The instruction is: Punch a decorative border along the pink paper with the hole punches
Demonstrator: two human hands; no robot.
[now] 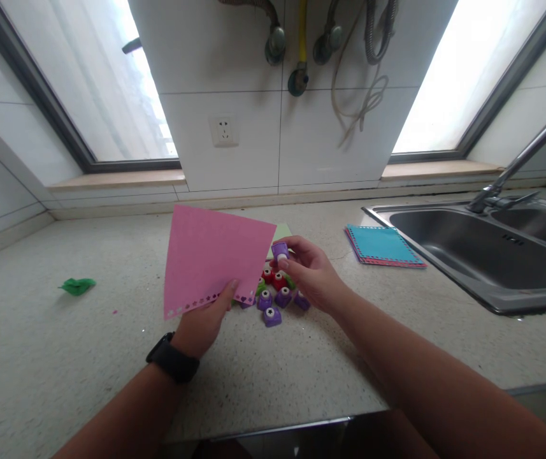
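Observation:
My left hand, with a black watch at the wrist, grips a pink sheet of paper by its lower edge. A row of small punched shapes runs along that edge. Between the thumb and fingers of my right hand is a purple craft punch, close to the sheet's right edge but seemingly apart from it. Below, several more small punches in purple, red and green lie on the counter, among them a purple punch with a star. The sheet partly hides this group and a pale green paper behind.
A stack of coloured paper with punched borders, blue on top, lies right of my hands beside the steel sink. Its faucet rises at the far right. A crumpled green piece rests on the counter at left. Pipe valves project from the wall.

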